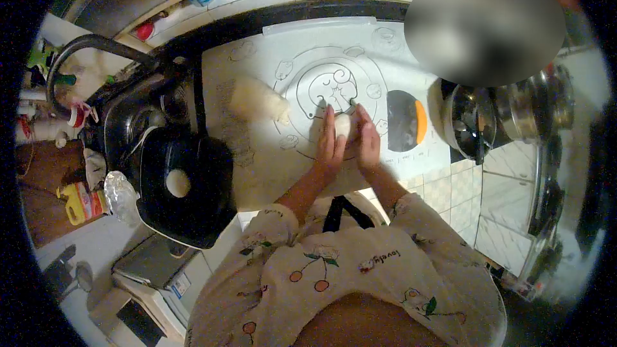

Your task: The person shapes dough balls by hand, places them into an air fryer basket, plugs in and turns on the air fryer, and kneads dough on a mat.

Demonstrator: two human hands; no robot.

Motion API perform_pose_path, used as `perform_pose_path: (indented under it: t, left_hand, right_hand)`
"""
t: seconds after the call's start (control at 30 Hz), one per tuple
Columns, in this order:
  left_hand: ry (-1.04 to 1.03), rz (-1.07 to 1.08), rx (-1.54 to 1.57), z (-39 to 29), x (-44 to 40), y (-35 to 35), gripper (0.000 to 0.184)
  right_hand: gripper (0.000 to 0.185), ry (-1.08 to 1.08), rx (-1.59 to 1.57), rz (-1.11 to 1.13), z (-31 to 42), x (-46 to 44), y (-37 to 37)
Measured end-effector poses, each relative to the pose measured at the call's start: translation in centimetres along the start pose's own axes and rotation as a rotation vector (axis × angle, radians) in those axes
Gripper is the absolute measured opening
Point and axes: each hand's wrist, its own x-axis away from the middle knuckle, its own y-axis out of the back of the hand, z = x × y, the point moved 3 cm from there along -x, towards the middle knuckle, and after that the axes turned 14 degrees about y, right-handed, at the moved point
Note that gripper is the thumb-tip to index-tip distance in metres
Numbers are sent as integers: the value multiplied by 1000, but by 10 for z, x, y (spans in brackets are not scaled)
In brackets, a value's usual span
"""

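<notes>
On a white printed pastry mat point(411, 77), a small pale dough ball point(344, 126) sits between my two hands. My left hand point(329, 144) presses along its left side with the fingers pointing away from me. My right hand point(368, 141) curves round the other side, so the dough is cupped between both. To the left on the mat lies a larger lump of dough point(254, 101) with a narrow, ragged end. A dough scraper point(403, 122) with an orange grip rests to the right. In a black baking pan point(205, 218) is another dough ball point(178, 183).
A sink point(125, 103) with a black faucet point(96, 40) is at the left, near a foil piece point(122, 198) and a yellow bottle point(78, 204). A black pan point(472, 112) and a steel pot point(530, 112) stand at the right. Part of the upper right is blurred.
</notes>
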Motion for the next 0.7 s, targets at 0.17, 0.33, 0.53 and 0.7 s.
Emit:
perform_pose_path:
  t: [0.17, 0.33, 0.53, 0.7]
  left_hand:
    - [21, -46, 18, 6, -10, -16, 58]
    - [279, -136, 269, 55, 19, -40, 58]
    - [203, -46, 346, 32, -23, -19, 63]
    - [176, -29, 404, 25, -11, -16, 69]
  right_hand:
    - [53, 70, 33, 9, -8, 7, -12]
    - [49, -46, -178, 45, 0, -32, -11]
    - [46, 61, -22, -26, -12, -20, -17]
    - [49, -84, -343, -18, -39, -40, -10]
